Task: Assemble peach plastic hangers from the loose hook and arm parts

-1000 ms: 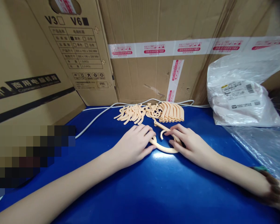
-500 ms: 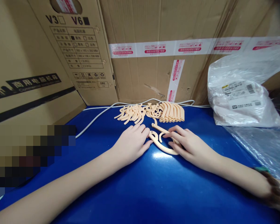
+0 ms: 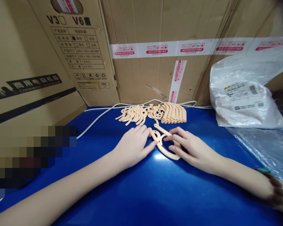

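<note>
Beige plastic parts, like those of a folding clothes hanger, lie between my hands on the blue tabletop. My left hand pinches the looped end of a curved hanger arm between thumb and fingers. My right hand has its fingers bent over the far end of that arm and over a straighter hanger arm. A small curved hook piece shows between the two arms, near my right fingertips. Where the arms meet is partly hidden by my right hand.
Behind my hands lie loose curved pieces, a cluster of hook pieces and a row of hanger arms. A white cable runs behind. Cardboard boxes wall the back and left; a plastic bag stands right.
The looped end has turned slightly and my left thumb has moved right onto it. The curved arm's far end has shifted a little toward me. My right hand has barely moved.
</note>
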Available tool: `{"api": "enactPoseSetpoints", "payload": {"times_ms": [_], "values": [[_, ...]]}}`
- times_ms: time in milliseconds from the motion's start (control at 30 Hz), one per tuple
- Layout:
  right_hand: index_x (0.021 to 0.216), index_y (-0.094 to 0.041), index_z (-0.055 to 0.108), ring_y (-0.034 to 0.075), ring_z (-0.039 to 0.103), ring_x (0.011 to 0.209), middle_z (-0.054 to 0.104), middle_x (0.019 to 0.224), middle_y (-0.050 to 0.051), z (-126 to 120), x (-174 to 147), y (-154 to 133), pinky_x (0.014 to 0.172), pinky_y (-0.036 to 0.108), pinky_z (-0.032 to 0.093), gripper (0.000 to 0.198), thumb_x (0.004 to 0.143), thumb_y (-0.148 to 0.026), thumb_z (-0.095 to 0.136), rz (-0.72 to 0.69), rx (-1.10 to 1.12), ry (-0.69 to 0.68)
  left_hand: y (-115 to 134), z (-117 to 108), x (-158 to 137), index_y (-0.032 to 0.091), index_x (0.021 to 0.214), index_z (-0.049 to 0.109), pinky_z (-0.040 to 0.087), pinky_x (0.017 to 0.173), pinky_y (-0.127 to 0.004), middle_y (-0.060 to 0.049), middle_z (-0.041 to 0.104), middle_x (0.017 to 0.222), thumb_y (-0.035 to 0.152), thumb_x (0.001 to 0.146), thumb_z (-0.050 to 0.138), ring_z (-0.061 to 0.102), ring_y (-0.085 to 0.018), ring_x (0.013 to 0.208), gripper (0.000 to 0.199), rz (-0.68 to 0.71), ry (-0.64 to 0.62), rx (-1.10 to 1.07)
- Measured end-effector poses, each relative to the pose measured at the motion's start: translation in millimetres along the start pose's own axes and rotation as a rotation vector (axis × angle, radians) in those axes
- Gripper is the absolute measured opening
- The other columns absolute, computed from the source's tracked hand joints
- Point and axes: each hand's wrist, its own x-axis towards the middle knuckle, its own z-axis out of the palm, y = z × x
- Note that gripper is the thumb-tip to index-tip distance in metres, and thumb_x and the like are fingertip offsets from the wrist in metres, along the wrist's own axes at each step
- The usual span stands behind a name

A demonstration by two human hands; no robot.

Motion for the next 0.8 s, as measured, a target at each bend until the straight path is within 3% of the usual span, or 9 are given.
{"api": "enactPoseSetpoints", "payload": {"times_ms": [333,500,800], "values": [[0.131,-0.026,0.049,0.023,0.056,0.094,0.051,0.116,0.012,-4.2,-3.4,-3.7,0.082,0.041,0.046,0.045,0.09,-0.045,0.051,-0.161,-0.01,-0.11,-0.1,1.7,-0.5,0.014,0.098,0.056,0.047,0.084,-0.041,-0.008,0.061,0.097,0.051,0.089,0.046,0.057,-0.025,0.093,0.04,-0.095,0.017,-0.073],[0.134,-0.026,0.047,0.023,0.054,0.095,0.053,0.116,0.011,-4.6,-2.7,-5.5,0.082,0.039,0.045,0.052,0.087,-0.047,0.055,-0.208,-0.011,-0.115,-0.8,1.8,-0.6,0.017,0.096,0.056,0.048,0.081,-0.039,-0.007,0.062,0.095,0.044,0.084,0.055,0.059,-0.024,0.091,0.03,-0.111,0.043,-0.074],[0.135,-0.026,0.045,0.022,0.055,0.094,0.056,0.114,0.01,-4.5,-2.1,-7.7,0.08,0.037,0.044,0.049,0.089,-0.042,0.054,-0.216,-0.025,-0.128,-1.7,2.1,0.2,0.016,0.098,0.056,0.048,0.081,-0.039,-0.006,0.063,0.096,0.037,0.086,0.053,0.059,-0.023,0.093,0.024,-0.074,0.032,-0.073]]}}
